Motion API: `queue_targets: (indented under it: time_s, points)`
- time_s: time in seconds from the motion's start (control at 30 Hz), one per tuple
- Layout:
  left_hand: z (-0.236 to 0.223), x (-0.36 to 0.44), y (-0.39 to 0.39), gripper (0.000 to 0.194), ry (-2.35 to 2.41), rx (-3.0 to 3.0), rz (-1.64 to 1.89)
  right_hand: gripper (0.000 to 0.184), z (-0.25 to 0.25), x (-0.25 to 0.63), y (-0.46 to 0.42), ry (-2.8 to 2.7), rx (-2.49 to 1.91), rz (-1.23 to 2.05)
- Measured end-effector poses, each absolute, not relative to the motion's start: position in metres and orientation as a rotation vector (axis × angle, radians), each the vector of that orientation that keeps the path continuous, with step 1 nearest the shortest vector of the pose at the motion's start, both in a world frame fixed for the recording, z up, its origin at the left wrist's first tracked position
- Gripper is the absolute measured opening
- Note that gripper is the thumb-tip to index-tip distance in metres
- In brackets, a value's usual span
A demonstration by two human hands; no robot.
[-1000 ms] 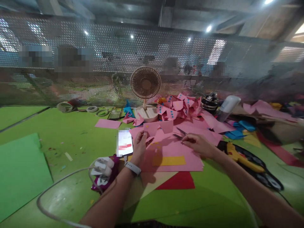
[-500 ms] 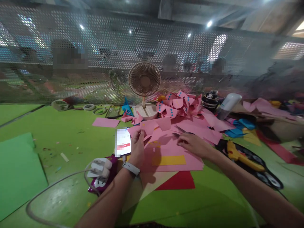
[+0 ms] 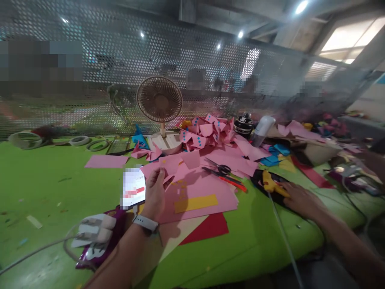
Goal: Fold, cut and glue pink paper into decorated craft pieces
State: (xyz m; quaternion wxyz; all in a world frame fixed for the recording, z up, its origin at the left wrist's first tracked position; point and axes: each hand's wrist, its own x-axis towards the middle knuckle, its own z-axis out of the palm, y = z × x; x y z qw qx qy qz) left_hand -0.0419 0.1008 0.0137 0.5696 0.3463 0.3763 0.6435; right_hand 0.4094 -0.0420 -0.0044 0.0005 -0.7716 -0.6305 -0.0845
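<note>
My left hand (image 3: 155, 192), with a white watch on the wrist, pinches a small pink paper piece (image 3: 167, 166) above a stack of large pink sheets (image 3: 207, 188). A yellow strip (image 3: 195, 203) lies on that stack. My right hand (image 3: 299, 196) has reached out to the right and rests on a yellow glue gun (image 3: 270, 182) lying on a black mat; its fingers curl over the gun's rear. Scissors with red handles (image 3: 224, 173) lie on the pink paper between the hands.
A phone (image 3: 134, 188) lies left of my left hand. A small fan (image 3: 160, 106) stands behind, next to a heap of folded pink pieces (image 3: 207, 134). A white charger and cable (image 3: 93, 233) lie at the near left. A perforated metal screen backs the green table (image 3: 60, 180).
My right hand left the scissors on the pink paper and moved right to the yellow glue gun. The view swung to the right. My left hand kept holding the pink piece.
</note>
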Motion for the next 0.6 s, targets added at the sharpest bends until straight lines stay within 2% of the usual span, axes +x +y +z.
queue_targets:
  time_s: [0.17, 0.27, 0.33, 0.43, 0.53, 0.6]
  points:
    - [0.013, -0.042, 0.101, 0.025, 0.888, 0.815, 1.516, 0.042, -0.002, 0.398, -0.034, -1.950, -2.333, -0.302]
    - [0.013, -0.042, 0.101, 0.025, 0.877, 0.815, 1.510, 0.034, 0.001, 0.399, -0.034, -1.693, -2.317, -0.416]
    - [0.012, -0.042, 0.102, 0.026, 0.872, 0.815, 1.514, 0.036, 0.005, 0.398, -0.034, -1.466, -2.205, -0.418]
    - [0.012, -0.043, 0.103, 0.028, 0.880, 0.814, 1.503, 0.040, 0.014, 0.381, -0.028, -1.188, -1.913, -0.046]
    - [0.012, -0.043, 0.102, 0.030, 0.886, 0.813, 1.487, 0.026, 0.027, 0.338, -0.015, -1.128, -1.701, 0.439]
    - [0.013, -0.043, 0.101, 0.029, 0.884, 0.821, 1.490, 0.027, 0.035, 0.301, -0.005, -1.190, -1.620, 0.610]
